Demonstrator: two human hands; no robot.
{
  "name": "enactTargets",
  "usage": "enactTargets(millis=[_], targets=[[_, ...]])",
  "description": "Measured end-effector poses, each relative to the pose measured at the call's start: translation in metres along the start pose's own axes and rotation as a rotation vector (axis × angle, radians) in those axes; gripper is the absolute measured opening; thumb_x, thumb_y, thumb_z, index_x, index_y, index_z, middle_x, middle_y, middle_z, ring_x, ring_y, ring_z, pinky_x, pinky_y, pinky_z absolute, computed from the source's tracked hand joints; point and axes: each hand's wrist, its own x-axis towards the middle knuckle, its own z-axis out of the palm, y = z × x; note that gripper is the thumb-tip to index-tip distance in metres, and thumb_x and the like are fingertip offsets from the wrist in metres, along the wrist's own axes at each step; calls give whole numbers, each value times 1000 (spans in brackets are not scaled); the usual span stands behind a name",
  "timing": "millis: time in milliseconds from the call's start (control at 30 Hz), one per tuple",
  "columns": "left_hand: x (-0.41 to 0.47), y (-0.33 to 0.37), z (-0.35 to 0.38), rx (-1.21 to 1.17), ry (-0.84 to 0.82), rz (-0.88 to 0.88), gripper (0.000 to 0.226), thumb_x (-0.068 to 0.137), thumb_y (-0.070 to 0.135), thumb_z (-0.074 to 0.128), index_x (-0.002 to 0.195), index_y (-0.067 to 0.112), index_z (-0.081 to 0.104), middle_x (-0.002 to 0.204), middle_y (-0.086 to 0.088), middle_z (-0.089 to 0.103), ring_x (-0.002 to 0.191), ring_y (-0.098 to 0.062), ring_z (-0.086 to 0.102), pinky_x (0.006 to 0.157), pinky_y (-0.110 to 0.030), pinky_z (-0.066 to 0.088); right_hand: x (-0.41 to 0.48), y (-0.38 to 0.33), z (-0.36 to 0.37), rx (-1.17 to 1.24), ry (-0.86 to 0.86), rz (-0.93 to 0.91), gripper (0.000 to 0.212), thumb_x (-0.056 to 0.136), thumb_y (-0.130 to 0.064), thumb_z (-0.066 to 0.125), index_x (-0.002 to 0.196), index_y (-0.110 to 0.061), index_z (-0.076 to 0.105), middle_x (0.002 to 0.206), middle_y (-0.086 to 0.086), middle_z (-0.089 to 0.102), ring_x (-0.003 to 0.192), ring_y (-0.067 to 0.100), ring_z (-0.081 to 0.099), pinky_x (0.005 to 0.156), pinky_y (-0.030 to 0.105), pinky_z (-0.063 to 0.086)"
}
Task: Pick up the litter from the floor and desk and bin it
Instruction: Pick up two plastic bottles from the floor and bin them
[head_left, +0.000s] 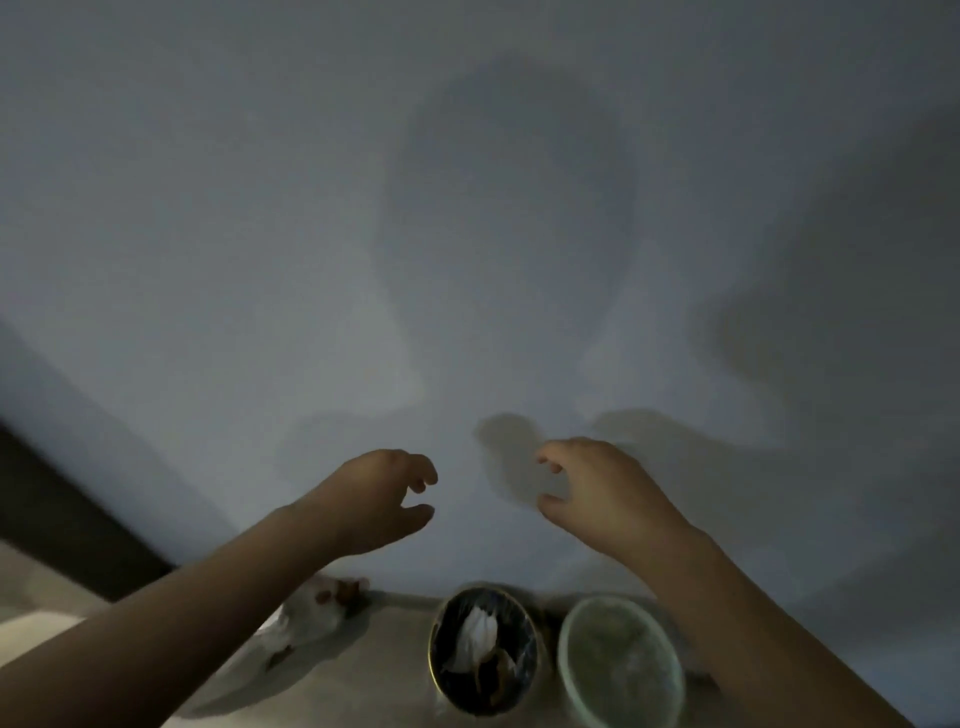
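A dark round bin (485, 652) stands on the floor by the wall, low in the view, with white crumpled paper inside it. Beside it on the right stands a pale green bin (621, 665). White crumpled litter (311, 613) with brownish bits lies on the floor left of the dark bin. My left hand (387, 499) and my right hand (597, 486) are raised in front of the wall above the bins. Both have loosely curled fingers and hold nothing.
A plain pale wall (467, 208) fills most of the view, with my shadow on it. A dark strip (62, 509), perhaps furniture or a door frame, runs diagonally at the left. The beige floor (374, 670) shows only along the bottom.
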Motion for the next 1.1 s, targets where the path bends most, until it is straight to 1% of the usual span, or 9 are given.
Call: enactTargets(millis=[67,167,233,367,567,667,767,933,1100], targets=[[-72,-22,-40,22,169,-91,37,90,39,59,125,27,55,116,13,61,101,-6,58,87,-20,47,-5,-70,-30,-99,64,-211,45,89,-32,60,131,-21,54,126,-1,58,113,17,54,91,28,43],[-87,-29,-57,22,221,-132,37,89,40,59,124,30,55,115,15,60,101,-5,58,84,-17,45,0,-95,-43,-64,95,-271,44,85,-32,62,128,-23,56,123,-3,59,111,15,55,89,26,43],[-128,-46,-70,58,265,-198,38,89,41,59,125,31,54,116,15,60,102,-5,58,84,-16,43,0,-136,-43,-109,141,-375,43,84,-33,63,126,-24,57,121,-3,59,111,15,56,89,26,43],[-219,-94,-90,140,343,-329,40,90,42,56,128,32,52,121,14,58,106,-5,57,89,-18,44,-11,-230,-36,-139,144,-551,44,86,-34,61,129,-25,56,124,-3,57,113,16,55,93,27,43],[-382,-167,-108,171,423,-542,30,87,37,60,115,26,60,114,10,63,105,-12,61,84,-21,44,-50,-387,7,-124,108,-782,44,85,-34,60,129,-26,56,125,-4,58,113,14,55,92,25,42],[-465,-196,-108,171,475,-634,35,88,38,60,121,29,58,117,11,62,105,-8,59,87,-21,46,-72,-466,34,-79,89,-905,46,86,-34,61,131,-26,55,127,-4,57,113,13,54,92,24,42],[-540,-225,-102,142,518,-741,40,88,41,60,126,33,53,119,14,60,106,-5,57,90,-23,48,-98,-541,59,-66,49,-1018,46,87,-36,62,131,-25,55,125,-2,57,114,14,55,95,28,45],[-636,-260,-92,96,579,-873,39,89,40,59,127,32,53,120,15,58,108,-3,55,91,-21,47,-128,-648,96,-123,1,-1176,46,86,-37,63,129,-22,57,120,1,58,113,17,55,94,32,44],[-701,-301,-79,59,623,-1022,38,89,42,58,126,33,52,119,17,57,106,-2,55,89,-17,45,-144,-733,127,-162,-40,-1299,38,82,-35,62,118,-25,61,114,-2,60,109,16,56,91,33,46]])
